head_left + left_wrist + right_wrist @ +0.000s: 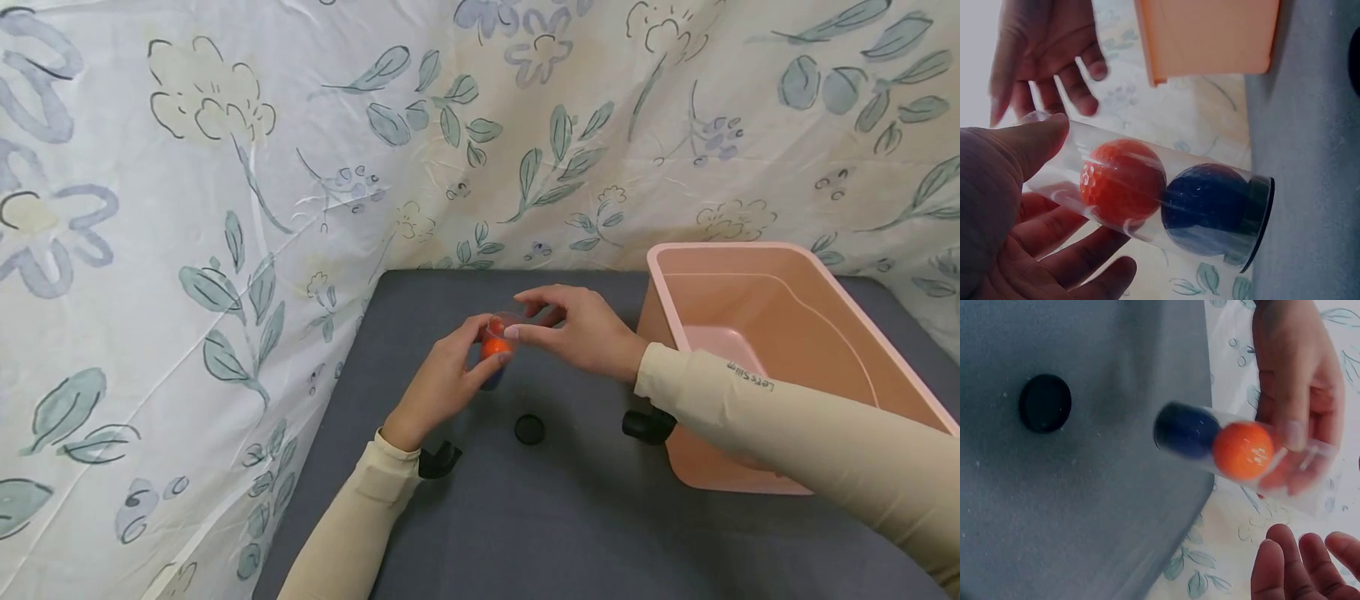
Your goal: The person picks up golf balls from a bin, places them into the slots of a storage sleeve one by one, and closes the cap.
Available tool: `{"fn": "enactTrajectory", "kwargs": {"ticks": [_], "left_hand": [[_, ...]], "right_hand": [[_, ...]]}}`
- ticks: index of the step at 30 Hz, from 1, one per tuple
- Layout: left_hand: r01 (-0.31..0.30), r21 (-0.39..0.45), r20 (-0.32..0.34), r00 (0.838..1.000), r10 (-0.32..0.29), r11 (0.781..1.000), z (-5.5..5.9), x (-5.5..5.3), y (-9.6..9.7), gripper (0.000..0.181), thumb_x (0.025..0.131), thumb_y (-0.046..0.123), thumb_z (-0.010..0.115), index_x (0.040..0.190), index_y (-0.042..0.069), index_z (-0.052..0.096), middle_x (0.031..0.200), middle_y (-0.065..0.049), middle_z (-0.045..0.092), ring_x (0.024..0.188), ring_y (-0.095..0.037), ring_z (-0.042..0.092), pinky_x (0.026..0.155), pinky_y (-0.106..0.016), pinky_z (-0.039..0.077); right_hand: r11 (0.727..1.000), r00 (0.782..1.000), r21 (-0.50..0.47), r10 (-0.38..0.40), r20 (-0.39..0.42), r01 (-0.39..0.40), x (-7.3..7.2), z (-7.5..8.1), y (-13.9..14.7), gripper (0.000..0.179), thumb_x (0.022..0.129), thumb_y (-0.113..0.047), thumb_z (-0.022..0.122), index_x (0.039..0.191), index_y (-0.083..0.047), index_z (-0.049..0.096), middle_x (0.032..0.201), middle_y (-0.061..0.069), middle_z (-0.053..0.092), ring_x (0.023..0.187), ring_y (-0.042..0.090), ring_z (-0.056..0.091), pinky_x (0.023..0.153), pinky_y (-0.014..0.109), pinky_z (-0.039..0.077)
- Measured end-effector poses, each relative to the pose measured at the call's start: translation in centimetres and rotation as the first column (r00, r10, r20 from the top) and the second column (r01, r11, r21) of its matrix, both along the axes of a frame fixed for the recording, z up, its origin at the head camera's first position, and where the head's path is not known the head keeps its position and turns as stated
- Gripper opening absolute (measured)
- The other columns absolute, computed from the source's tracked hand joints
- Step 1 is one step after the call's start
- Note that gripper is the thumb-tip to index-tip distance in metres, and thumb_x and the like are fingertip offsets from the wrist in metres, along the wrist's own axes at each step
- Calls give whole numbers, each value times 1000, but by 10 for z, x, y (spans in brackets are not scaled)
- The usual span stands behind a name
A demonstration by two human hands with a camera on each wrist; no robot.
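Observation:
My left hand grips a clear plastic tube near its upper end, thumb on one side and fingers on the other. Inside the tube an orange golf ball rests against a dark blue ball, which sits at the black-rimmed bottom end. Beside the tube's mouth is my right hand, its fingers loosely bent and apart. Nothing shows in that hand in the right wrist view, where its fingertips are just off the tube. A round black cap lies on the table below both hands.
A pink plastic bin stands on the right side of the dark grey table, under my right forearm. Floral cloth hangs behind the table and along its left side. Each wrist wears a black camera mount.

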State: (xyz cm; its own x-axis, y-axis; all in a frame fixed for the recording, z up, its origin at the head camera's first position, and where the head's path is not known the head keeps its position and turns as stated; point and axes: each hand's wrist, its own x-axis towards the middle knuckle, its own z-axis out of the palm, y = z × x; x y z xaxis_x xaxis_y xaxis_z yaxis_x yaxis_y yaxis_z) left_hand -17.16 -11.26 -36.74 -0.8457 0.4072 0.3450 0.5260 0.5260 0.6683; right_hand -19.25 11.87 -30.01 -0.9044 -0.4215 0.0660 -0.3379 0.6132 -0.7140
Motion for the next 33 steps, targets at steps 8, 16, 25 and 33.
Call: {"fn": "enactTrajectory", "kwargs": {"ticks": [8,16,25,33], "left_hand": [[-8,-1,18,1000,8,1000,-4,-2,-2,50,99,32,71,142,14,53,126,-4,67,111,-18,64,92,-40,56],[-11,3,7,1000,11,1000,-5,-4,-4,50,99,32,72,142,13,53,126,-2,67,111,-17,63,89,-37,54],[-16,-13,19,1000,16,1000,-6,-3,-2,48,100,32,71,141,12,54,125,-3,67,99,-23,61,75,-33,48],[-22,-13,6,1000,22,1000,-4,-2,1,45,100,30,71,139,15,54,125,-3,67,103,-17,60,81,-33,50]], "right_hand": [[998,998,18,-59,3,59,-5,16,18,62,94,-52,74,147,-24,59,128,4,68,107,21,71,83,41,60],[995,994,7,-104,18,104,-3,26,44,62,95,-52,72,148,-23,58,127,5,68,105,22,71,80,36,59],[980,982,78,-186,16,184,2,36,84,69,96,-60,66,152,-22,52,133,7,64,107,25,67,78,35,54],[961,967,107,-256,0,255,-2,43,124,77,94,-64,65,157,-25,45,136,12,61,116,32,64,82,42,56]]}}
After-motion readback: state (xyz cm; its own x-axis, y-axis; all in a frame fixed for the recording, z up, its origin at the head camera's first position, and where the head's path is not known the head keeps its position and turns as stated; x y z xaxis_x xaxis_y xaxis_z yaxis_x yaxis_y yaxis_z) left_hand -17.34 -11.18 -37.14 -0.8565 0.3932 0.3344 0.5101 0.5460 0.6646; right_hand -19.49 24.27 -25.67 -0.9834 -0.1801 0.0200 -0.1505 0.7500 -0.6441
